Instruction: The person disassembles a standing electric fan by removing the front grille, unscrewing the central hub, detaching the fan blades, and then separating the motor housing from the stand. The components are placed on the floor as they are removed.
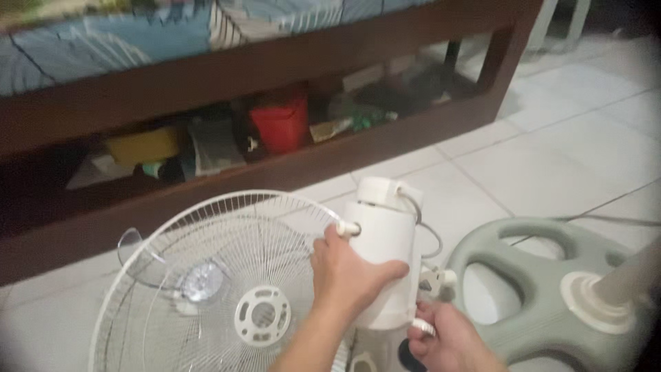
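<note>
Floor tiles (551, 148) under us, cluttered bed frame (227, 76) behind. Our left hand (348, 272) wraps the smooth white motor housing (385, 241) beside the wire grille (206, 275); right hand (447, 341) pinches a knob (423, 327) near the grey base (544, 289).

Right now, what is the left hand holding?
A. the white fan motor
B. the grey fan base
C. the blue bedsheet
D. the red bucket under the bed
A. The left hand is wrapped around the white fan motor beside the grille, while the right hand sits lower by a small white knob.
</note>
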